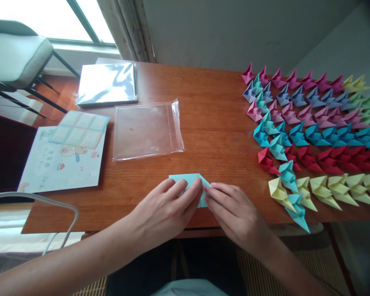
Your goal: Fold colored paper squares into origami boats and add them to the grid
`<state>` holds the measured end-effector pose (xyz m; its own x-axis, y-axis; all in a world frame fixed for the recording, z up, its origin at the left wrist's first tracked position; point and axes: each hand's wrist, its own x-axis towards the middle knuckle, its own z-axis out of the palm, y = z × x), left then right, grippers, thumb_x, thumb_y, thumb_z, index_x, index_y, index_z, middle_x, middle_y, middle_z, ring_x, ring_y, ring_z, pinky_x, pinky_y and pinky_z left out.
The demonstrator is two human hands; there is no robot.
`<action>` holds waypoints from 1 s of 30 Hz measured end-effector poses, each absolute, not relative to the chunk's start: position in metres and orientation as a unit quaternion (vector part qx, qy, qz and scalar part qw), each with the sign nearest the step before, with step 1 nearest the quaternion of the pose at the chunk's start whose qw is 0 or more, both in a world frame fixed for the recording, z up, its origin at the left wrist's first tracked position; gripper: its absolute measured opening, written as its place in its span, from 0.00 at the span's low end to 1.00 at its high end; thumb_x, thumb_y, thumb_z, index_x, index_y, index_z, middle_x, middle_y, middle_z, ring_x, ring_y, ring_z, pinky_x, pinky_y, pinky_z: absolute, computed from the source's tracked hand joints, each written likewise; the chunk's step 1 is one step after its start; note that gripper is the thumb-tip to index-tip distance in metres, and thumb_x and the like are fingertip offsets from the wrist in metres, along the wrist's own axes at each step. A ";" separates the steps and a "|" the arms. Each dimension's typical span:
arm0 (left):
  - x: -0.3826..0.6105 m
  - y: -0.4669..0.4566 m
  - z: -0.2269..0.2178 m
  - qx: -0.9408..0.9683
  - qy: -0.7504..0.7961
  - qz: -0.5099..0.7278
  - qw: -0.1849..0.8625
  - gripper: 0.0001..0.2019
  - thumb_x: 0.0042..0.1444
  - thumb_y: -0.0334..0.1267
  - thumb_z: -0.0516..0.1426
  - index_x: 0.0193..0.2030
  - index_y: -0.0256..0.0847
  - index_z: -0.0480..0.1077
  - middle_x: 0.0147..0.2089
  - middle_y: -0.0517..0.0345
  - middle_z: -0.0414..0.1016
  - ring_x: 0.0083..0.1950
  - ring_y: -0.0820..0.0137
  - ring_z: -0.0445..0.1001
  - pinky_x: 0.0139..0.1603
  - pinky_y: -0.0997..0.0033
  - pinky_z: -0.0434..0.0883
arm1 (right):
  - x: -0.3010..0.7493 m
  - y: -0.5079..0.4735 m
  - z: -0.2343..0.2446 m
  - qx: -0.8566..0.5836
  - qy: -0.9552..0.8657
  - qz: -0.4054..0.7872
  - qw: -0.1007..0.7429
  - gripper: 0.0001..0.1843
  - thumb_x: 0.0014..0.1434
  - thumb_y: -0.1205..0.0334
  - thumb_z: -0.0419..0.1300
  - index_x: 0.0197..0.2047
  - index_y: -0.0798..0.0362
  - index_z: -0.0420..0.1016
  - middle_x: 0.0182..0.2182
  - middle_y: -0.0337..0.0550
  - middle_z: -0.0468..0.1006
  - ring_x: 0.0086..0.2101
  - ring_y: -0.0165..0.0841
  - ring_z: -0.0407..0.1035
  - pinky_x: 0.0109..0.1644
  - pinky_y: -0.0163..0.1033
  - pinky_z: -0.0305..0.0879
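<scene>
A light blue sheet of origami paper (pixel 186 178) lies on the wooden table near its front edge, its upper right corner folded to a slant. My left hand (pixel 169 201) rests on top of it, fingers bent together and the tips pressing near the middle. At the right edge, my right hand (pixel 234 207) has its fingertips pressed together on the slanted fold. Much of the paper is hidden under both hands. To the right stand rows of folded paper pieces, with a light blue one (pixel 297 211) nearest my right hand.
A clear plastic sleeve (pixel 146 131) lies beyond my left hand. Behind it is a shiny wrapped pack (pixel 107 83). Printed cards (pixel 80 128) overlap a white printed booklet (pixel 64 172) at left. A white cable (pixel 70 209) arches by the table's left edge. A chair (pixel 17 59) stands near the window.
</scene>
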<state>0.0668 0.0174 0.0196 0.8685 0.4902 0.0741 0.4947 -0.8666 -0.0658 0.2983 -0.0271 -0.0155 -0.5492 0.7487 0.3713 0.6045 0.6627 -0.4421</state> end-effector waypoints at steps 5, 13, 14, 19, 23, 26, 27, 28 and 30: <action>0.063 0.012 0.017 -0.968 -0.249 -0.011 0.028 0.18 0.70 0.33 0.50 0.62 0.37 0.71 0.68 0.51 0.68 0.47 0.65 0.70 0.43 0.63 0.70 | 0.298 -0.027 -0.016 -0.389 -0.872 0.127 0.269 0.17 0.63 0.78 0.61 0.54 0.64 0.77 0.54 0.54 0.80 0.55 0.46 0.70 0.56 0.53 0.72; 0.064 0.013 0.019 -0.972 -0.228 0.024 0.048 0.20 0.69 0.33 0.50 0.65 0.36 0.68 0.71 0.46 0.64 0.50 0.63 0.69 0.42 0.64 0.69 | 0.299 -0.026 -0.014 -0.394 -0.868 0.136 0.269 0.17 0.63 0.77 0.60 0.54 0.60 0.76 0.53 0.51 0.80 0.56 0.45 0.69 0.56 0.52 0.71; 0.064 0.013 0.020 -0.973 -0.222 0.026 0.050 0.20 0.69 0.33 0.50 0.65 0.35 0.68 0.71 0.46 0.64 0.50 0.64 0.69 0.41 0.65 0.69 | 0.298 -0.026 -0.012 -0.400 -0.864 0.146 0.270 0.16 0.64 0.76 0.60 0.54 0.58 0.76 0.54 0.50 0.80 0.56 0.45 0.69 0.57 0.52 0.70; 0.063 0.013 0.021 -0.973 -0.224 0.040 0.044 0.20 0.70 0.33 0.48 0.65 0.36 0.68 0.72 0.47 0.63 0.52 0.62 0.69 0.41 0.64 0.69 | 0.292 -0.007 0.003 -0.505 -0.774 0.231 0.304 0.11 0.67 0.67 0.58 0.50 0.51 0.77 0.46 0.46 0.82 0.48 0.37 0.74 0.54 0.44 0.71; 0.064 0.011 0.022 -0.969 -0.238 0.060 0.033 0.21 0.68 0.30 0.48 0.66 0.34 0.67 0.72 0.45 0.62 0.53 0.62 0.69 0.42 0.63 0.69 | 0.283 0.023 0.011 -0.586 -0.736 0.267 0.210 0.04 0.64 0.64 0.61 0.37 0.50 0.78 0.33 0.38 0.79 0.33 0.32 0.73 0.36 0.37 0.66; 0.063 0.011 0.022 -0.968 -0.240 0.057 0.035 0.22 0.68 0.30 0.48 0.66 0.33 0.67 0.72 0.44 0.62 0.52 0.62 0.69 0.42 0.62 0.69 | 0.277 0.041 0.013 -0.607 -0.735 0.270 0.137 0.06 0.60 0.63 0.65 0.31 0.50 0.75 0.28 0.35 0.77 0.30 0.30 0.70 0.34 0.36 0.60; 0.063 0.011 0.022 -0.969 -0.238 0.053 0.037 0.22 0.68 0.30 0.48 0.66 0.33 0.66 0.73 0.43 0.61 0.52 0.62 0.69 0.42 0.62 0.69 | 0.276 0.044 0.014 -0.611 -0.735 0.269 0.121 0.06 0.59 0.63 0.66 0.30 0.50 0.75 0.27 0.35 0.77 0.29 0.30 0.70 0.34 0.36 0.59; 0.063 0.011 0.021 -0.970 -0.235 0.051 0.039 0.22 0.68 0.31 0.48 0.67 0.33 0.66 0.73 0.43 0.61 0.52 0.62 0.69 0.42 0.62 0.69 | 0.274 0.047 0.015 -0.614 -0.735 0.267 0.110 0.07 0.58 0.63 0.66 0.29 0.50 0.75 0.27 0.34 0.76 0.29 0.30 0.69 0.34 0.35 0.57; 0.063 0.010 0.021 -0.970 -0.234 0.049 0.039 0.22 0.68 0.31 0.48 0.67 0.32 0.66 0.73 0.43 0.60 0.53 0.62 0.69 0.42 0.62 0.68 | 0.273 0.050 0.016 -0.620 -0.732 0.266 0.096 0.08 0.58 0.62 0.66 0.28 0.50 0.74 0.26 0.34 0.76 0.29 0.30 0.68 0.33 0.35 0.55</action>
<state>0.0631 0.0102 0.0210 0.8852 0.4587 -0.0769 0.4510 -0.8870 -0.0995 0.2731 0.0495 0.0164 -0.2127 0.9588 -0.1884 0.8562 0.0900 -0.5087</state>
